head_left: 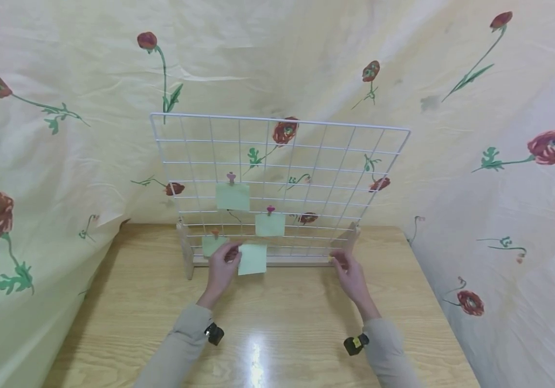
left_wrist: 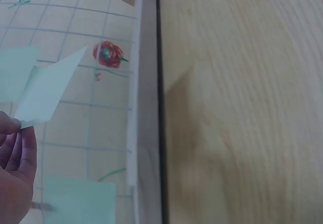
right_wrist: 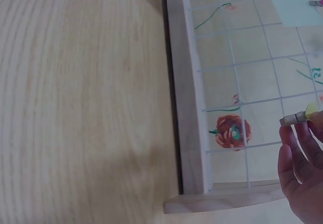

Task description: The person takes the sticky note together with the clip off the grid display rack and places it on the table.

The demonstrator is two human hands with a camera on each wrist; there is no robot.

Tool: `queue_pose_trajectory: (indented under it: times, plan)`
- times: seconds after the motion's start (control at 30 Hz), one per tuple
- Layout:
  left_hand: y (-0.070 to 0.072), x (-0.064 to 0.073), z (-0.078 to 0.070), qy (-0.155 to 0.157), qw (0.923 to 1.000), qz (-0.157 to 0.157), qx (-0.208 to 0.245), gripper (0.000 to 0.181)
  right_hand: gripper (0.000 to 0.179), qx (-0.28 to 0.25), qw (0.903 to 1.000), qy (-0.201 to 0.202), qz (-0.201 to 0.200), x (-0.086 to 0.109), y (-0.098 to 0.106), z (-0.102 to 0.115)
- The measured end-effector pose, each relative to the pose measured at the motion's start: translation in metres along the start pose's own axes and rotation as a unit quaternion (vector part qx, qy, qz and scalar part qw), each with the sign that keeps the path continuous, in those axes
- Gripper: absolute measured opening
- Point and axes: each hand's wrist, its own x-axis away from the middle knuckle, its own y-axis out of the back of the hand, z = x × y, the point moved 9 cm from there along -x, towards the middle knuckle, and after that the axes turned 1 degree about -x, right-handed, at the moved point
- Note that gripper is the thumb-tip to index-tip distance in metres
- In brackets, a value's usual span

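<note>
Left hand (head_left: 224,265): pinches note (head_left: 253,260) by its left side
Right hand (head_left: 351,275): grips clip (right_wrist: 295,118) (yellow, apparently), right of note
Grid (head_left: 282,184): beyond both

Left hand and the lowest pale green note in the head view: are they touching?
Touching. The left wrist view shows it: the left hand pinches the pale green note between thumb and fingers.

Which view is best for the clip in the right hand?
Right wrist: the clip appears large, pale body and yellow end visible, pinched by the right hand. Head shows just a tiny yellow spot; left wrist doesn't show it.
</note>
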Motion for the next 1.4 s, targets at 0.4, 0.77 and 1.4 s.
queue_pose_trajectory:
  times: [0.4, 0.77, 1.4]
  plan:
    - [0.022, 0.022, 0.041, 0.039, 0.999, -0.017, -0.014, 0.024, 0.019, 0.018, 0.9998, -0.007, 0.005, 0.008, -0.009, -0.024]
    - [0.037, 0.037, 0.065, 0.086, 0.9958, -0.01, -0.029, 0.025, 0.016, 0.019, 0.9997, -0.011, 0.008, 0.012, -0.016, -0.038]
    - [0.076, 0.054, 0.098, 0.121, 0.9868, -0.026, -0.104, 0.026, 0.017, 0.04, 0.9946, -0.08, 0.052, 0.018, -0.036, -0.075]
